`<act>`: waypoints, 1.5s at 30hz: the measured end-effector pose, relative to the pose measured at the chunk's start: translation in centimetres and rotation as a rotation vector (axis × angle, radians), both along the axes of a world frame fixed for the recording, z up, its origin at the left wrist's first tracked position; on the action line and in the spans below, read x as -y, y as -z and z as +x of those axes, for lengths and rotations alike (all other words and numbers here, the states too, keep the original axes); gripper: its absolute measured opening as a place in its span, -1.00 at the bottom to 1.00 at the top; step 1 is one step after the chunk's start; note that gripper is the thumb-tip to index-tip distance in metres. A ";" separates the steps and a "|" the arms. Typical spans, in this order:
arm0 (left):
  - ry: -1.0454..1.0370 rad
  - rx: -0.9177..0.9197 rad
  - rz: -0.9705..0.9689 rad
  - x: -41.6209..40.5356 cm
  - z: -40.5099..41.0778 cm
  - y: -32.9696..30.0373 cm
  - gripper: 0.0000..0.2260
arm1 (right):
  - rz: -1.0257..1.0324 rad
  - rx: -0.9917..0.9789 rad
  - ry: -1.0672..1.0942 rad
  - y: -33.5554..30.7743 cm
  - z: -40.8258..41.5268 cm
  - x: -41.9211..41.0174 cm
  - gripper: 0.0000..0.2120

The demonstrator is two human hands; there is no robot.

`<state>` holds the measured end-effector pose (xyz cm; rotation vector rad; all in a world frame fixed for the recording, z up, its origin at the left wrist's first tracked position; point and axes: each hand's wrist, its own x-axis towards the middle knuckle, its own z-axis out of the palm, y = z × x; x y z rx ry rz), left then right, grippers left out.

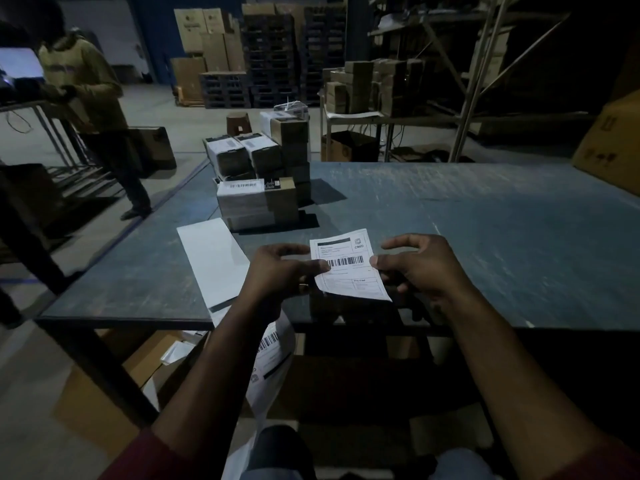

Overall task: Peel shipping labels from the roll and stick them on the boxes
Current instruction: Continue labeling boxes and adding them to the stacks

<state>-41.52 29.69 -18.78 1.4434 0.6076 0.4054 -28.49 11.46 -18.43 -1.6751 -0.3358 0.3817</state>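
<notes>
From the head camera we saw the boxes (pixel 258 202) stacked at the far left part of the table (pixel 485 237); they were all closed, so we could not tell what was inside, and the nearest ones already carried white labels with barcodes. Above the near edge of the table, the shipping label (pixel 349 266) was held between two hands: the left hand (pixel 280 275) pinched its left edge with thumb and fingers, and the right hand (pixel 420 266) pinched its right edge, with the forefinger raised above. The strip of labels (pixel 270 362) hung down from the table edge under the left forearm, and a blank white sheet (pixel 213 261) lay flat on the table just beside the left hand. The table top was grey-blue and scratched, and the room was a dim warehouse with a concrete floor. A person in a yellowish top (pixel 86 84) stood at the far left beside another table. At the back stood dark pallets (pixel 273 57) and tall cartons (pixel 204 32), and on the right a metal rack (pixel 478 74) with more cartons.
</notes>
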 end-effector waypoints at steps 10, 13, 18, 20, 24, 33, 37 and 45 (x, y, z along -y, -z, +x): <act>-0.012 -0.028 0.118 -0.2 0.2 -0.4 -0.33 | -0.079 -0.014 0.020 -0.2 0.3 -0.4 -0.58; 0.000 -0.037 0.110 -0.6 0.2 -0.6 -0.36 | -0.088 -0.014 0.028 -0.5 0.1 -0.4 -0.56; 0.019 -0.040 0.110 -1.2 0.0 -0.1 -0.37 | -0.108 -0.024 0.023 -0.7 -0.1 -0.4 -0.55; 0.028 -0.041 0.144 -1.2 0.0 -0.1 -0.37 | -0.125 -0.011 0.026 -0.6 0.1 -0.3 -0.53; 0.030 -0.046 0.236 -0.9 0.1 -0.4 -0.39 | -0.149 0.021 0.030 0.0 0.5 -0.4 -0.49; 0.058 -0.116 0.429 -0.8 0.3 -0.6 -0.42 | -0.212 0.129 0.081 0.9 0.8 -0.7 -0.46; 0.065 -0.158 0.484 -0.7 0.4 -0.8 -0.43 | -0.245 0.164 0.095 1.0 0.8 -0.7 -0.47; 0.090 -0.169 0.501 -1.9 -0.1 0.3 -0.52 | -0.301 0.210 0.096 0.8 0.8 -0.8 -0.54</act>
